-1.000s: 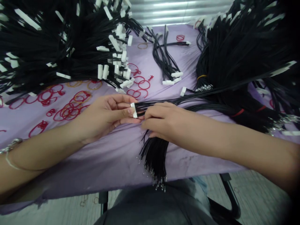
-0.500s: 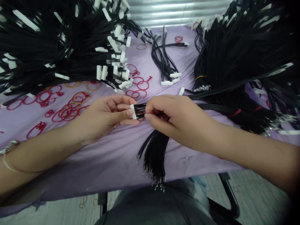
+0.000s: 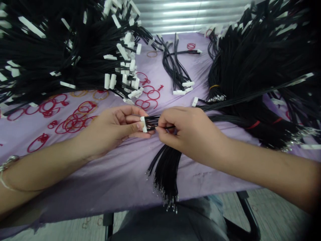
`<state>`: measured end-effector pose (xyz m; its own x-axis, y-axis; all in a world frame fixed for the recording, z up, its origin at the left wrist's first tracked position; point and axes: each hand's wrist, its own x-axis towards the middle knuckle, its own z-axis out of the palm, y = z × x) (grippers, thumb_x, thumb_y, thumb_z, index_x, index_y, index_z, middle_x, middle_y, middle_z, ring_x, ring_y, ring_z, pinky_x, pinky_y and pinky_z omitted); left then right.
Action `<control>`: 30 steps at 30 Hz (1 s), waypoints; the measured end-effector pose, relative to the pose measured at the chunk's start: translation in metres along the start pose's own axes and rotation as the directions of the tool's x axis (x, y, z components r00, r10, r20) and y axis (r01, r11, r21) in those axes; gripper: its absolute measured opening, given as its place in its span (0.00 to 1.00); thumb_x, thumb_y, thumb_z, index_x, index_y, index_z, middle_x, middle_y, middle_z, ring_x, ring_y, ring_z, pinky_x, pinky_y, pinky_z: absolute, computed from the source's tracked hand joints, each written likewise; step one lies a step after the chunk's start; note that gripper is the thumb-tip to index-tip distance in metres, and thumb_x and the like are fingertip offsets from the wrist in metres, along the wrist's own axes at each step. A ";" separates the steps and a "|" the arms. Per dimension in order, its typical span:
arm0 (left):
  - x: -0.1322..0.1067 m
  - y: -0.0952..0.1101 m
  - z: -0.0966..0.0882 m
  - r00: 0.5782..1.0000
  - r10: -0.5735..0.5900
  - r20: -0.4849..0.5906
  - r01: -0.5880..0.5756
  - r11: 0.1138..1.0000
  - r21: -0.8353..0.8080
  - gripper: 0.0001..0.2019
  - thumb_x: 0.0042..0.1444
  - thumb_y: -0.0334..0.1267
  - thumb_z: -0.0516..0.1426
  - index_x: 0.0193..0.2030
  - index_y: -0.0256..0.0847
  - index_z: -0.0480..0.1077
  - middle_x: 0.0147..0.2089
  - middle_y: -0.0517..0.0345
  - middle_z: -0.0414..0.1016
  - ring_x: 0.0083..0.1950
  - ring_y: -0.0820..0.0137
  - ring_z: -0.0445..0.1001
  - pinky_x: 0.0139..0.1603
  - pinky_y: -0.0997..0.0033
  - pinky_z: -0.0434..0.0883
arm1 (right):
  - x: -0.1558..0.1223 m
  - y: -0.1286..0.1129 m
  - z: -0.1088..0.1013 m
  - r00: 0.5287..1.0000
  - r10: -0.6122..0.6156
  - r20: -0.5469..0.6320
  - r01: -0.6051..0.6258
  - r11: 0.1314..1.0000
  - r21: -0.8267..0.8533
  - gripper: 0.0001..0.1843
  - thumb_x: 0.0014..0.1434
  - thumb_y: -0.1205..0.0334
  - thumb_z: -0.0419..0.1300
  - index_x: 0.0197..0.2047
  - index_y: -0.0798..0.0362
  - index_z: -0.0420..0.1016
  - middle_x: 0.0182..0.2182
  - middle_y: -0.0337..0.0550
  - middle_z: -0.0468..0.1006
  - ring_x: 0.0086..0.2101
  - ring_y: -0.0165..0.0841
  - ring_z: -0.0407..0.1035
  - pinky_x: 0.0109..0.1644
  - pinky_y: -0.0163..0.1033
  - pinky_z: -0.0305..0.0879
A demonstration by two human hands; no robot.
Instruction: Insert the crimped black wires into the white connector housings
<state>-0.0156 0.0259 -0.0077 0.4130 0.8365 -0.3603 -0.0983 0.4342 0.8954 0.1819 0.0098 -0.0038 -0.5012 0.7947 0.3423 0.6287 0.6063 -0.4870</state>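
Right hand (image 3: 192, 134) has lifted since a moment ago, its fingers (image 3: 160, 129) now pinching a single black wire (image 3: 169, 127) just beside the white connector (image 3: 143, 124)! Left hand (image 3: 110, 129) has that connector gripped between thumb and fingertips, black wires fanning from it toward the right hand. Below, a wire bundle (image 3: 167, 175) droops across the lilac-covered desk (image 3: 105, 177), red rubber bands (image 3: 74, 122) scattered off left.

Smooth white plastic connector (image 3: 143, 124)
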 end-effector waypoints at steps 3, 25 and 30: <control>0.000 -0.001 0.000 1.000 0.006 -0.019 -0.006 1.000 0.016 0.10 0.46 0.27 0.66 0.35 0.36 0.73 0.32 0.59 0.79 0.34 0.72 0.79 0.36 0.80 0.78 | 0.000 -0.001 0.001 1.000 -0.003 0.021 0.003 1.000 -0.013 0.05 0.53 0.69 0.58 0.27 0.60 0.73 0.23 0.38 0.71 0.25 0.25 0.63 0.30 0.32 0.53; 0.000 0.001 0.001 1.000 0.000 0.018 0.001 1.000 -0.005 0.11 0.46 0.28 0.68 0.35 0.36 0.73 0.30 0.59 0.79 0.32 0.74 0.79 0.37 0.82 0.77 | 0.000 -0.003 0.002 0.999 0.009 0.048 -0.010 1.000 0.013 0.07 0.55 0.68 0.55 0.27 0.58 0.72 0.24 0.39 0.72 0.27 0.25 0.63 0.32 0.33 0.53; 0.000 0.001 0.001 1.000 -0.004 0.000 0.004 1.000 0.016 0.10 0.46 0.28 0.67 0.35 0.36 0.73 0.31 0.59 0.79 0.32 0.73 0.79 0.37 0.81 0.78 | 0.000 -0.002 0.001 0.998 0.031 0.046 -0.033 0.999 0.042 0.07 0.55 0.68 0.56 0.26 0.58 0.72 0.23 0.37 0.71 0.26 0.24 0.62 0.32 0.32 0.52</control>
<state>-0.0145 0.0256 -0.0068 0.4136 0.8345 -0.3641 -0.0823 0.4326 0.8978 0.1800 0.0081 -0.0035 -0.5083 0.8110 0.2898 0.6192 0.5780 -0.5315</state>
